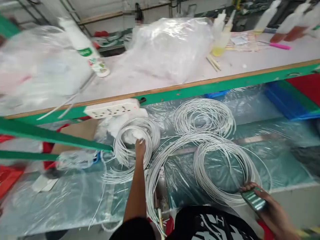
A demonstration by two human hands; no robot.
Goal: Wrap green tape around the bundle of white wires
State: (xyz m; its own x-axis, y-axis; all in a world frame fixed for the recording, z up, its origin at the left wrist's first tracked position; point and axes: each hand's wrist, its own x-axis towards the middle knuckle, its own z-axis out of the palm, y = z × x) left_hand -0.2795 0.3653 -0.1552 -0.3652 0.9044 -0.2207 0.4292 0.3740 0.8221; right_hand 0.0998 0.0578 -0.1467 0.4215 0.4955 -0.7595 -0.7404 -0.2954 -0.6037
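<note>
My left hand (140,148) reaches over a coil of white wire (119,143) on the left. Its fingers are closed, and what is in them, if anything, is too small to make out. My right hand (265,198) is closed round a flat, shiny slab that looks like a smartphone (253,199), near the lower right edge of another wire coil (200,166). A looser wire coil (203,115) lies behind that one. A long bundle of white wires (156,166) arches between the coils and runs down toward my body.
Clear plastic sheeting (75,200) covers the lower bench. Green bars (55,133) slant in from the left. A power strip (112,109) hangs at the upper shelf's edge (175,91). That shelf holds plastic bags (172,46), a white bottle (86,50) and squeeze bottles (222,36).
</note>
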